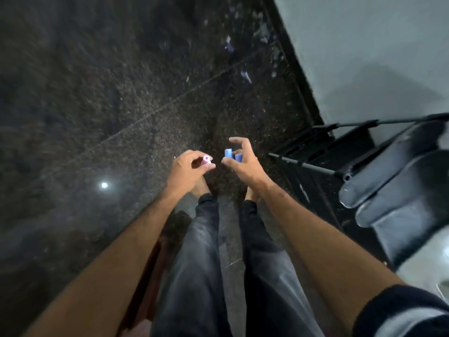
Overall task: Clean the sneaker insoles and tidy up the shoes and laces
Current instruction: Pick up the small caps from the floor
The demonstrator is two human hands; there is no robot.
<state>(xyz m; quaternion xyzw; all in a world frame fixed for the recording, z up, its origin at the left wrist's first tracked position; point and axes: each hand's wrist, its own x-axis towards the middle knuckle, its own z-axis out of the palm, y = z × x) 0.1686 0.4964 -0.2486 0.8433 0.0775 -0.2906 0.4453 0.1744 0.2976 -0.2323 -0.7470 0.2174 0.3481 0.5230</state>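
Dark speckled floor [121, 98], black rack [323, 152] by the wall at your right; no sneakers, insoles or laces in view. Left hand [188, 167] pinches a small pink-white piece [206, 160]; right hand [243, 159] curls around two blue pieces [233, 154]. Probably carrying supplies: keep both grips firm, head steadier.

My left hand [188, 166] holds a small cap [206, 160] just left of my right hand [243, 161], which holds two small tubes [232, 155]. A rack [328, 147] with shoes [393, 181] stands to my right, against the wall [364, 57].
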